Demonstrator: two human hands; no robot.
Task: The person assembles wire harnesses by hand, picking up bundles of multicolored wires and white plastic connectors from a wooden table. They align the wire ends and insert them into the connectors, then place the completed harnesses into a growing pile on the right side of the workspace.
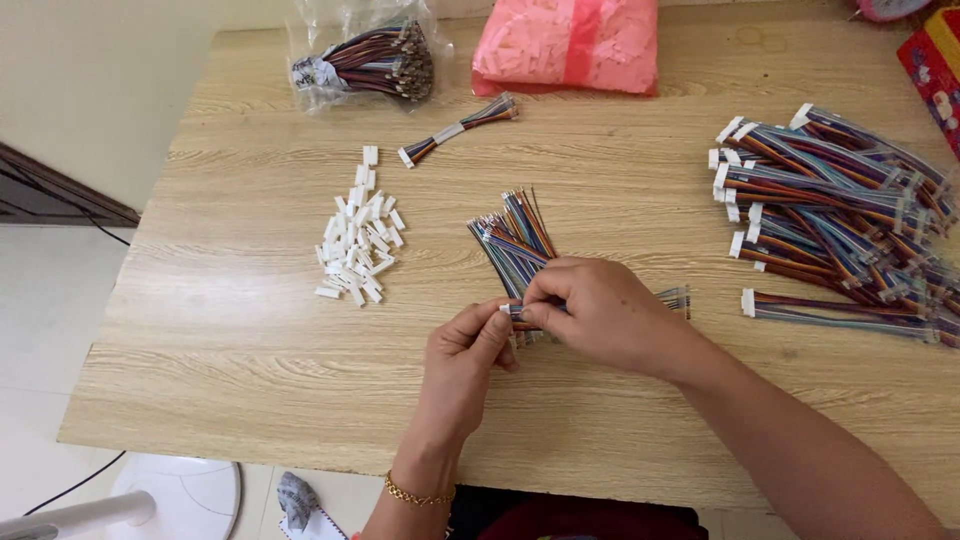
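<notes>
Your left hand [462, 350] and right hand [590, 312] pinch closed on one multicoloured wire strip [520, 314] above the loose bundle [515, 240], white connectors [358, 245] heaped within reach on the table [220, 330].

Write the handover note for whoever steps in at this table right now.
Left hand and right hand: both pinch one end of a small multicoloured wire bundle at mid-table.
Loose white connector housings lie in a pile to the left.
Done: a stack of wire harnesses with white connectors lies at the right.
Left: the bundle in hand, a bagged wire bundle and a pink bag at the far edge.
</notes>
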